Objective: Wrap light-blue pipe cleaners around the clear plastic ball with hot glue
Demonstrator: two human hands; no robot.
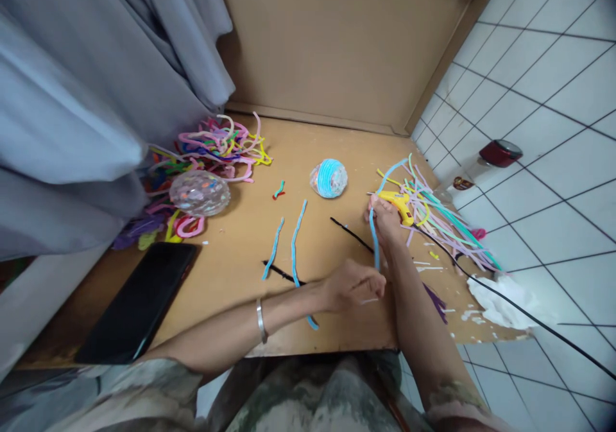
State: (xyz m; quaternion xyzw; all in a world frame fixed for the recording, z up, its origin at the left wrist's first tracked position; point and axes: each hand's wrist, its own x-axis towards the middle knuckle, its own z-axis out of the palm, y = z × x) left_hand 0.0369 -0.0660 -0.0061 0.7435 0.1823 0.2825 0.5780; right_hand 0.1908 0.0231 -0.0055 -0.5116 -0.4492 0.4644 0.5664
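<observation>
A long light blue pipe cleaner [374,236] runs between my two hands. My left hand [355,284] is closed at its lower end, near the front of the table. My right hand [382,217] pinches it higher up, and its top end curves away to the upper right. Right beside my right hand lies a yellow glue gun [397,205]. A clear ball partly wrapped in blue [330,178] rests at mid table. Two blue strips, one short [274,247] and one long [296,239], lie left of my hands, across a black strip [279,271].
Colourful pipe cleaners [216,143] are heaped at the left around a clear speckled ball [200,193]. A black phone [139,300] lies front left. At the right are pastel strips [447,217], a black cord [520,310], white tissue [505,300] and a red-capped bottle [500,154].
</observation>
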